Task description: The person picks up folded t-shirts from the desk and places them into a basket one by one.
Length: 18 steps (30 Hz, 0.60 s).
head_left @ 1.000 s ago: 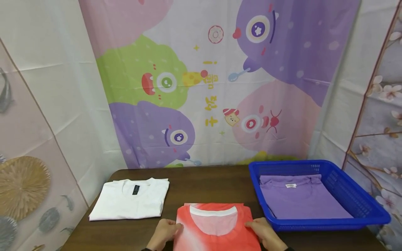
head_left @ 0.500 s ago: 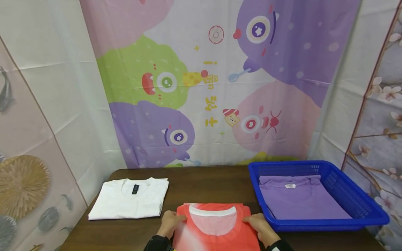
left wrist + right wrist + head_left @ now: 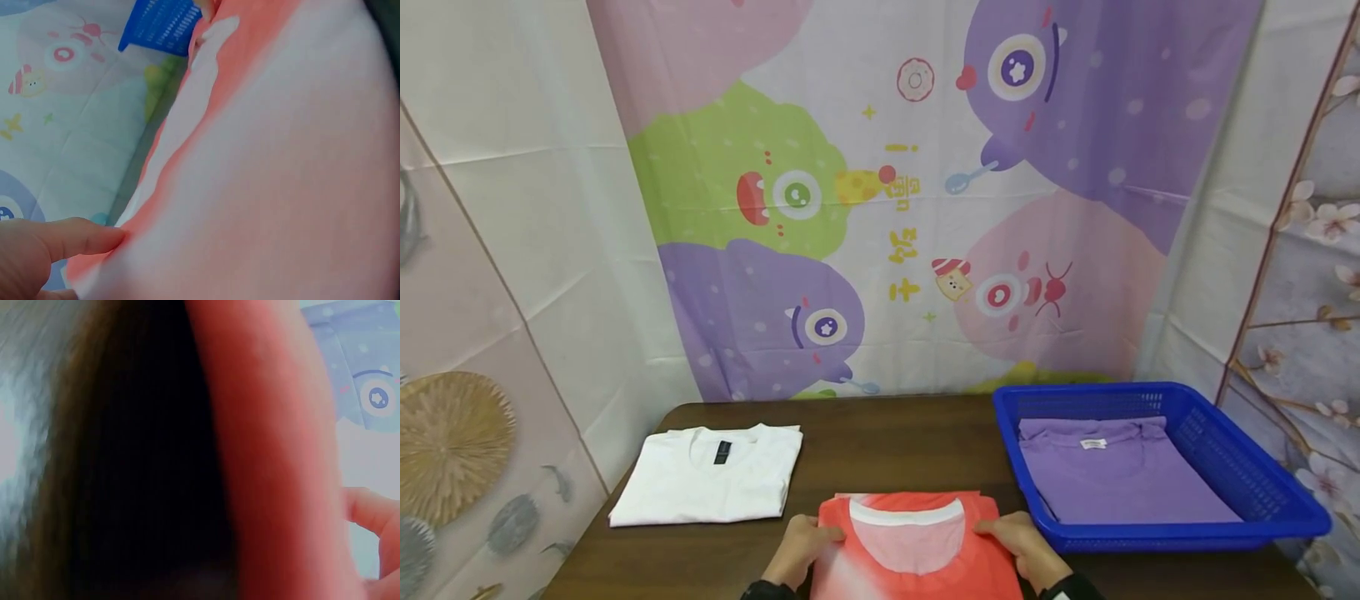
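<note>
A folded red T-shirt (image 3: 917,554) with white fading and a white neckband lies at the table's near edge, its collar facing away from me. My left hand (image 3: 799,552) pinches its left side, thumb on top; the left wrist view shows the thumb pressing on the red cloth close to the edge. My right hand (image 3: 1022,550) pinches the opposite side near the collar, with its thumb on the fabric. In the right wrist view, the blurred red cloth (image 3: 269,450) stands next to the hand (image 3: 378,534). The shirt's near end runs out of the head view.
A folded white T-shirt (image 3: 715,483) lies at the table's left. On the right stands a blue plastic basket (image 3: 1285,500) holding a folded purple T-shirt (image 3: 1120,479); its left rim is close to my right hand. A patterned curtain (image 3: 910,350) hangs behind the dark wooden table (image 3: 887,442).
Both thumbs have moved inward onto the red T-shirt's top near the collar. Its far edge now sits slightly nearer to me. The white T-shirt and the basket have stayed in place.
</note>
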Available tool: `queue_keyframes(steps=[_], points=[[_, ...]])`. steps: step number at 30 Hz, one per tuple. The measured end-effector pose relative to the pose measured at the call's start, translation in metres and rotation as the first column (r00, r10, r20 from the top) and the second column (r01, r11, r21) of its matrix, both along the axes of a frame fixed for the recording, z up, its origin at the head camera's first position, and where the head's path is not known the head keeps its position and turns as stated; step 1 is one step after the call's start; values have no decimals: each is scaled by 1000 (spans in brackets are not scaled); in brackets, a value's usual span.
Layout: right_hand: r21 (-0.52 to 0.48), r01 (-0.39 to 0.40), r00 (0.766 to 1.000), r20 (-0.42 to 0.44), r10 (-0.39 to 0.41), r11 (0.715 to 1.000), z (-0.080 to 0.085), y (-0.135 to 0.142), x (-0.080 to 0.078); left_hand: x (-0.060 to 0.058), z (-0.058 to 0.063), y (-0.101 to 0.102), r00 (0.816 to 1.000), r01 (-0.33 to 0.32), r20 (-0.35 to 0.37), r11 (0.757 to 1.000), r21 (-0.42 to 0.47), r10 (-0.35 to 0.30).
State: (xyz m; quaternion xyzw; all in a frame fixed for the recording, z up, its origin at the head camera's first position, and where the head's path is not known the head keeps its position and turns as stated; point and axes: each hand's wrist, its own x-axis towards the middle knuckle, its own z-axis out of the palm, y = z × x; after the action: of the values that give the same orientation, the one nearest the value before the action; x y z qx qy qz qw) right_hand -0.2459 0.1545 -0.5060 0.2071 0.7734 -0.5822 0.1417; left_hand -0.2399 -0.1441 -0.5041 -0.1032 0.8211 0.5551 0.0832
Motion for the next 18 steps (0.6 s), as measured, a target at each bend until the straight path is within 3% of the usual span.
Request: queue_keyframes(steps=[5,13,18], points=[[-20,10,1000,-27,-10,1000,-3,-3,0,3,-4,4,999,-2,-46,999,46,4],[-45,2,989,-150,-9,999,-6,-8,5,9,-6,8,992,-30,-118,999,41,35],[-3,18,977,-213,-18,1000,-1,-14,10,10,-4,10,988,-60,-143,998,16,61]])
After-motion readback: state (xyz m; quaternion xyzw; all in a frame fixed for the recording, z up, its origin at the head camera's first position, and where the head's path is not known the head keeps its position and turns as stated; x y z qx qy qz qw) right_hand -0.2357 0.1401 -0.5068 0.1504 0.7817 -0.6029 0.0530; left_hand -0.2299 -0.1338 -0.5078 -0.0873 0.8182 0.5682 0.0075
